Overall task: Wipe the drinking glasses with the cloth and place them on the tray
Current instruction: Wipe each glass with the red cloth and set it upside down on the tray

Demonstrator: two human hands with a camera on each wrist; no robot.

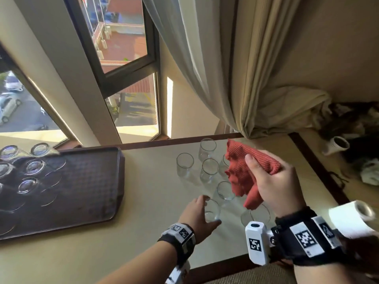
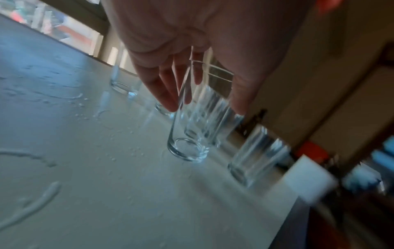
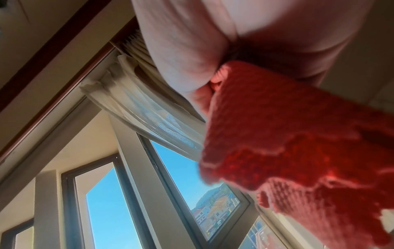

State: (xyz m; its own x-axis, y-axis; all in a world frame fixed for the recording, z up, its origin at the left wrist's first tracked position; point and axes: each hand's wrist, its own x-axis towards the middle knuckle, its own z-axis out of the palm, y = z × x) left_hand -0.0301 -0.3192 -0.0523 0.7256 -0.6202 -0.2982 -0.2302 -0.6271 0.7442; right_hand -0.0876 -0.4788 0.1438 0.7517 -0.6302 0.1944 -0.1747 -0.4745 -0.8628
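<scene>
The nearest glass (image 1: 212,211) stands upright on the desk (image 1: 143,201), at 7 o'clock of the cluster of unwiped glasses (image 1: 207,160). The left hand (image 1: 195,216) is spread about it, fingers straight on either side; no closed grip is seen. The cloth (image 1: 244,171) is clenched in the right hand (image 1: 272,185), raised above the cluster. The glass is judged light, rigid, breakable and probably slippery, since water beads (image 2: 81,104) lie on the desk; its lower wall would be best encircled. Neighbouring glasses crowd it at 1 and 3 o'clock, so it should be lifted straight up. The tray (image 1: 98,181) at 9 o'clock offers bare room on its near half, beside the inverted glasses (image 1: 30,167).
</scene>
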